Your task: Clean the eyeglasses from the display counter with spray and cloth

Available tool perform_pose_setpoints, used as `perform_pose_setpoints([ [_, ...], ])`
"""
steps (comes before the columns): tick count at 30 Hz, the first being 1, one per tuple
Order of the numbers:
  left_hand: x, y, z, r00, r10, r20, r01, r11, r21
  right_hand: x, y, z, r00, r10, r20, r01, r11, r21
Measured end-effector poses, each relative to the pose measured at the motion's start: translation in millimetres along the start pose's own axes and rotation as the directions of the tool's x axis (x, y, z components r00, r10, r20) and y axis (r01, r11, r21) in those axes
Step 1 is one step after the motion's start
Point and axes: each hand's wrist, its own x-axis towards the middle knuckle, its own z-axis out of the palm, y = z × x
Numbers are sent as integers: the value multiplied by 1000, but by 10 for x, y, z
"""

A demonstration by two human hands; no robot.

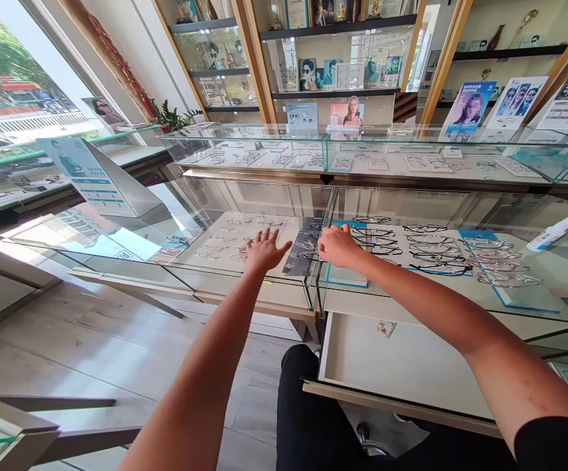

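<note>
My left hand (264, 250) is stretched out with fingers spread over the left glass display case (176, 216), above rows of thin-framed eyeglasses (220, 245). Nothing is in it. My right hand (337, 246) is closed, fingers curled, near the seam between the two cases. Whatever its fingers hold, if anything, is hidden. Dark eyeglasses (308, 245) lie on a dark card just left of it. To its right are dark-framed eyeglasses (379, 241), more black pairs (434, 252) and light-framed ones (502, 261) in columns.
An open white drawer (406, 373) juts out under the right case, by my knee (298, 373). A white spray bottle (553, 233) lies at the right. A sign stand (88, 173) is at the left. More glass cases (264, 140) stand behind.
</note>
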Motion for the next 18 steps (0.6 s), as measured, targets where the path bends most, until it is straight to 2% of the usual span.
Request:
perform_pose_setpoints([
  [9,3,-7,10,1000,6,-12,-7,999,-38,53,-52,23,998,61,-13,-61,997,41],
  [18,-9,-12,2,1000,4,-6,-5,999,-47,111,-96,-26,986,164,21,-165,969,185],
])
